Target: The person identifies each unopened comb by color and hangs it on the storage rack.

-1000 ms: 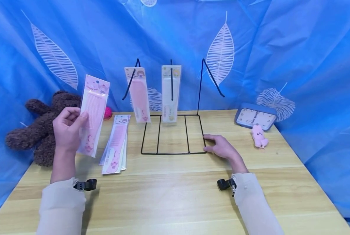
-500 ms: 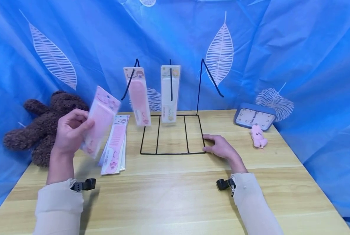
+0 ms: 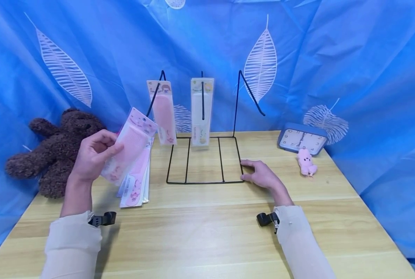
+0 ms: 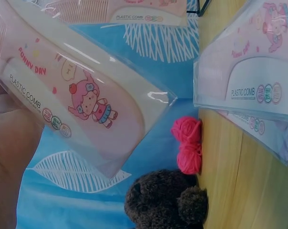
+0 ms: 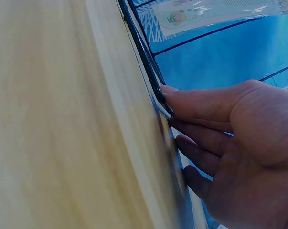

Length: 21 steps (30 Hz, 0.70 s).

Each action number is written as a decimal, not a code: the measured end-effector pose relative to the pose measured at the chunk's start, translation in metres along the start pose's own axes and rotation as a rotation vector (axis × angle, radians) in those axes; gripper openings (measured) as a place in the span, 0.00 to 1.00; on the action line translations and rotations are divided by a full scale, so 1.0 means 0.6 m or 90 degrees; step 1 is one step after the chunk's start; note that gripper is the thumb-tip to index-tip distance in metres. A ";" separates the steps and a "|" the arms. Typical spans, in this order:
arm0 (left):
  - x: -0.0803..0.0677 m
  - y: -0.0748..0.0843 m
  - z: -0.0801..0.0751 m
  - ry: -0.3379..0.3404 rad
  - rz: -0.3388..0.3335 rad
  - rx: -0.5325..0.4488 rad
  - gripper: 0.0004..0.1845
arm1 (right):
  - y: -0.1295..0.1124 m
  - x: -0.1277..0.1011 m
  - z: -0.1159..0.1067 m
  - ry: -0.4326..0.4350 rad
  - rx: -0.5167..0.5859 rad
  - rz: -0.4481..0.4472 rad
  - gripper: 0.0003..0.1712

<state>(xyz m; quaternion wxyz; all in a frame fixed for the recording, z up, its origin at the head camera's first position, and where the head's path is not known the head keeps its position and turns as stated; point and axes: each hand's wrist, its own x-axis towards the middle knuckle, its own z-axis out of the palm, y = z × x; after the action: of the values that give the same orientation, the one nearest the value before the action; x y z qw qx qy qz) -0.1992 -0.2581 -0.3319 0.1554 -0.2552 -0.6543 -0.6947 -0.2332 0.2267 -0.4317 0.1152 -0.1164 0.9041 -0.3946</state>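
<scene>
Blue fabric backdrop [image 3: 333, 50] printed with white leaves, hung behind and to both sides of a pale wooden tabletop [image 3: 207, 228].

Centre of tabletop: black wire display rack [image 3: 204, 162] with flat rectangular base and three upright hooks. Two packaged combs hang on it: a pink plastic comb in clear sleeve [image 3: 162, 112] on the 11 o'clock hook, a white plastic comb in clear sleeve [image 3: 202, 110] on the 12 o'clock hook. The hook at 1 o'clock carries nothing.

Left hand [image 3: 93, 157], at 9 o'clock from the rack: fingers and thumb curled round the lower part of a pink plastic comb in a clear printed packet [image 3: 130, 149], held off the tabletop, top end tilted toward 1 o'clock. Left wrist view reads "PLASTIC COMB" and a cartoon girl on the packet.

Just under the held packet, a small stack of packaged pink combs [image 3: 137, 182] lies flat on the tabletop, near the rack's left edge.

Right hand [image 3: 261, 174], at 3 o'clock from the rack: fingers fairly straight, palm down, fingertips [image 5: 170, 98] touching the base wire at its right front corner. Gripping nothing.

At 9 o'clock edge: brown plush teddy bear [image 3: 57, 151]; a pink yarn ball [image 4: 186, 145] beside it shows in the left wrist view. At 2 o'clock: blue square clock [image 3: 302, 139] lying tilted, small pink plush toy [image 3: 306, 161] just in front of it.
</scene>
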 end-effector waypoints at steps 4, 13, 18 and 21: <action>0.001 -0.001 0.004 0.004 -0.004 0.020 0.06 | 0.001 0.001 0.000 -0.001 -0.004 0.001 0.35; 0.007 -0.008 0.021 0.019 -0.062 0.173 0.02 | 0.003 0.002 -0.001 -0.003 -0.006 0.000 0.35; 0.010 -0.025 0.029 -0.011 -0.076 0.194 0.03 | 0.005 0.002 -0.001 -0.002 -0.005 0.002 0.35; 0.011 -0.035 0.036 -0.020 -0.087 0.207 0.05 | 0.004 0.002 -0.001 -0.001 -0.005 -0.004 0.35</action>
<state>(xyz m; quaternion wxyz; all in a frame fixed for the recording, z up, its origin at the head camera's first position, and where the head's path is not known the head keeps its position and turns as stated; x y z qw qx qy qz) -0.2128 -0.2340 -0.3451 0.1365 -0.1925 -0.7764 -0.5844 -0.2346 0.2283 -0.4333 0.1140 -0.1197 0.9053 -0.3912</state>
